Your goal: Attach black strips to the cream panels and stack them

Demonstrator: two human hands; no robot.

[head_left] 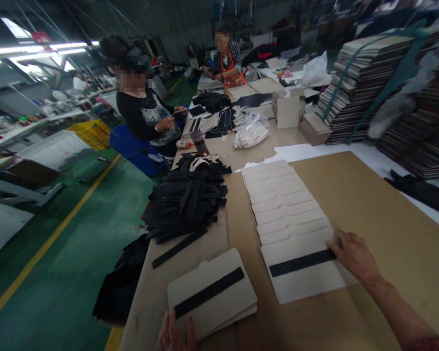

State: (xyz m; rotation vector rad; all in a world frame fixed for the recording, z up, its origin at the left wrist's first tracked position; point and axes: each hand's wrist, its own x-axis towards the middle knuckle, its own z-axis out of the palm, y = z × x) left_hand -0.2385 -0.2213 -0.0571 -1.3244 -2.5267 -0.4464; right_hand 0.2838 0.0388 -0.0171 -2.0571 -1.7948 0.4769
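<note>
While the left hand (175, 334) lies with loosely spread fingers against the near edge of a stack of pale cards (212, 292) at six o'clock, the right hand (353, 253) at four o'clock presses flat and holds nothing, its fingertips on the end of a black strip (302, 262) across the nearest card (303, 273) of an overlapping row. At ten o'clock sits a heap of black strips (186, 200); past it a clear bag (250, 132) holds whitish pieces. No writing is legible anywhere.
</note>
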